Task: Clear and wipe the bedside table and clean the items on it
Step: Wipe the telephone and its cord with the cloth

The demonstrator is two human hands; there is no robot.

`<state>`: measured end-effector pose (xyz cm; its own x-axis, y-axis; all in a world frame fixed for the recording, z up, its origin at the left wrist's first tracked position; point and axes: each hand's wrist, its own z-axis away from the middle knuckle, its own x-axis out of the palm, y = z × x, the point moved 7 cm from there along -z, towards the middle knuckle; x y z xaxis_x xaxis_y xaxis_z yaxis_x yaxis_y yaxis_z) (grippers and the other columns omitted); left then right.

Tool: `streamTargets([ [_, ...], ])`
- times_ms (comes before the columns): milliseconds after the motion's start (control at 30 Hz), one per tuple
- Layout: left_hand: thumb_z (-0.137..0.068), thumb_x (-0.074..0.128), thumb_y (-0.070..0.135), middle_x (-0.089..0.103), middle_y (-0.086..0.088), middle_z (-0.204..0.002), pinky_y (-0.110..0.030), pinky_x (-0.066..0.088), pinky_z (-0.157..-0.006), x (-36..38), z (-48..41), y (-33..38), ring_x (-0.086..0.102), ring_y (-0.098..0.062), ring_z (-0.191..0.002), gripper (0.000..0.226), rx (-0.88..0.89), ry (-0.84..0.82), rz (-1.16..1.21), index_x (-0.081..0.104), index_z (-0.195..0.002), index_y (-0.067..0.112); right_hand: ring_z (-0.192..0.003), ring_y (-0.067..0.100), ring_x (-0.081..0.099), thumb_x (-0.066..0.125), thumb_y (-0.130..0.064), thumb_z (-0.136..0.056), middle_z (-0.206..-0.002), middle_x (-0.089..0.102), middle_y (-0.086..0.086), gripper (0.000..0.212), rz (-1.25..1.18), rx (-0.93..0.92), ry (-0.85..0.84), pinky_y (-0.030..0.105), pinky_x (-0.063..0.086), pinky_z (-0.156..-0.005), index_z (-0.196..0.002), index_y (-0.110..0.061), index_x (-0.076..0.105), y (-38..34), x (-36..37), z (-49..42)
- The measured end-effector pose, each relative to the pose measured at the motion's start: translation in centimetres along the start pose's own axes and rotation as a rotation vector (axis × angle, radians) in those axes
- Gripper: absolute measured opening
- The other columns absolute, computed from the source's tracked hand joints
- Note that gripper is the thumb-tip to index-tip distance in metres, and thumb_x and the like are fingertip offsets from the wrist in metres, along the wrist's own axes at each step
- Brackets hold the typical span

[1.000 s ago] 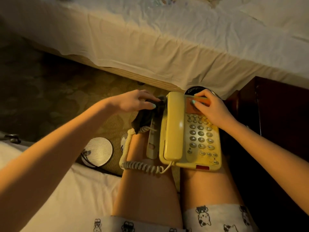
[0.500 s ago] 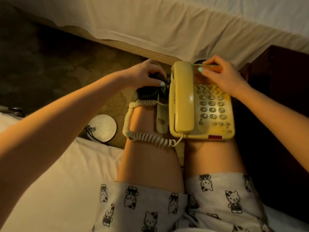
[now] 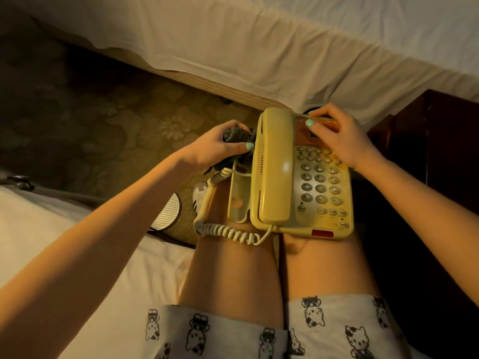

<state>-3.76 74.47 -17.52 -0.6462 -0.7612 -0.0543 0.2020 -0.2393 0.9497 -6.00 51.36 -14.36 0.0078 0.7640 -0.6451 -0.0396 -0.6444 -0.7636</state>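
Observation:
A cream corded telephone [image 3: 293, 182] rests across my bare knees, its handset [image 3: 276, 167] lying in the cradle and its coiled cord [image 3: 225, 230] looping off to the left. My left hand [image 3: 220, 145] is closed on a bunched dark cloth [image 3: 234, 137], pressed against the phone's left edge near the top of the handset. My right hand [image 3: 339, 136] lies over the phone's upper right corner, fingers on the orange display area, holding the phone in place. The dark wooden bedside table [image 3: 440, 130] stands at the right.
A bed with white sheets [image 3: 259, 42] runs across the top. I sit on another white bed [image 3: 77, 242] at lower left. On the patterned carpet [image 3: 116, 120] lie a round ribbed white disc [image 3: 166, 211] and a striped shoe [image 3: 201, 194].
My left hand with the cloth has shifted slightly up along the phone's left side. The camera has tilted down and closer. My right hand stays on the phone's top.

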Motion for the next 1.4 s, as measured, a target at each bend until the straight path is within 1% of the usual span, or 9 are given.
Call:
streamTargets([
  [267,-0.096,0.055,0.009,0.057,-0.006,-0.116,-0.027,0.057,-0.073,0.5,0.2,-1.2,0.064,-0.018,-0.091,0.030,0.009,0.179,0.160,0.047,-0.120,0.026,-0.089,-0.005,0.056,0.057,-0.030,-0.094,-0.100,0.057,-0.010,0.023,-0.025,-0.034,0.007,0.017,0.046,-0.074,-0.112,-0.017,0.057,0.1,0.5,-0.2],
  [467,-0.098,0.055,0.023,0.062,0.002,-0.099,-0.027,0.055,-0.077,-0.5,-1.5,0.2,0.064,-0.012,-0.089,0.013,0.007,0.351,-0.169,0.055,-0.111,0.021,-0.089,-0.004,0.054,0.059,-0.028,-0.093,-0.104,0.056,-0.004,0.022,-0.006,-0.058,0.009,0.014,0.043,-0.074,-0.111,-0.016,0.057,0.7,0.3,-0.3],
  [533,-0.099,0.053,0.027,0.061,0.002,-0.104,-0.031,0.057,-0.082,-0.3,-1.3,0.4,0.064,-0.013,-0.092,0.019,-0.013,0.279,-0.185,0.052,-0.118,0.022,-0.090,0.002,0.057,0.058,-0.032,-0.093,-0.105,0.059,-0.001,0.021,-0.031,-0.060,0.005,0.023,0.047,-0.077,-0.110,-0.019,0.057,0.7,0.2,-0.1],
  [633,-0.100,0.049,0.035,0.052,-0.005,-0.130,-0.037,0.056,-0.089,-0.4,0.1,-0.8,0.063,-0.022,-0.110,0.042,-0.078,0.033,0.116,0.035,-0.140,0.034,-0.092,0.015,0.060,0.057,-0.038,-0.091,-0.105,0.061,0.002,0.023,-0.046,-0.053,-0.009,0.034,0.049,-0.081,-0.108,-0.023,0.058,0.3,0.2,0.0],
  [733,-0.092,0.051,0.044,0.043,0.001,-0.143,-0.048,0.045,-0.102,-2.2,1.8,-1.2,0.050,-0.030,-0.128,0.050,-0.004,0.026,0.197,0.031,-0.137,0.052,-0.088,0.014,0.060,0.058,-0.034,-0.093,-0.102,0.062,0.003,0.019,-0.048,-0.051,-0.013,0.035,0.048,-0.080,-0.106,-0.020,0.059,-0.4,0.5,0.0],
  [933,-0.083,0.065,0.020,0.054,-0.011,-0.123,-0.034,0.060,-0.076,-4.4,3.1,1.5,0.064,-0.030,-0.103,0.030,0.142,0.299,-0.012,0.056,-0.111,0.020,-0.093,0.011,0.060,0.060,-0.034,-0.092,-0.106,0.062,0.000,0.014,-0.089,-0.042,-0.049,0.024,0.047,-0.075,-0.102,-0.027,0.055,0.0,1.5,0.1],
  [1100,-0.091,0.065,0.025,0.065,-0.006,-0.111,-0.037,0.058,-0.084,-2.9,1.6,2.9,0.066,-0.024,-0.099,0.029,0.069,0.178,-0.217,0.063,-0.120,0.020,-0.092,0.013,0.064,0.064,-0.030,-0.089,-0.105,0.064,0.001,0.017,-0.111,-0.024,-0.090,0.030,0.050,-0.078,-0.102,-0.030,0.053,0.0,2.0,0.2],
  [1233,-0.094,0.059,0.028,0.068,0.004,-0.096,-0.022,0.054,-0.072,-2.6,0.4,2.9,0.066,-0.010,-0.084,0.014,0.031,0.116,-0.278,0.064,-0.107,0.029,-0.091,0.009,0.064,0.065,-0.028,-0.088,-0.106,0.064,0.000,0.019,-0.100,-0.012,-0.096,0.026,0.049,-0.077,-0.104,-0.027,0.054,0.3,1.8,-0.1],
  [1400,-0.095,0.057,0.029,0.060,-0.009,-0.088,-0.018,0.050,-0.063,-1.8,0.5,1.1,0.059,-0.008,-0.070,0.026,0.074,0.080,-0.154,0.058,-0.096,0.003,-0.091,0.011,0.065,0.066,-0.026,-0.089,-0.105,0.066,0.000,0.020,-0.126,0.008,-0.094,0.027,0.051,-0.078,-0.105,-0.025,0.055,0.5,1.8,-0.1],
])
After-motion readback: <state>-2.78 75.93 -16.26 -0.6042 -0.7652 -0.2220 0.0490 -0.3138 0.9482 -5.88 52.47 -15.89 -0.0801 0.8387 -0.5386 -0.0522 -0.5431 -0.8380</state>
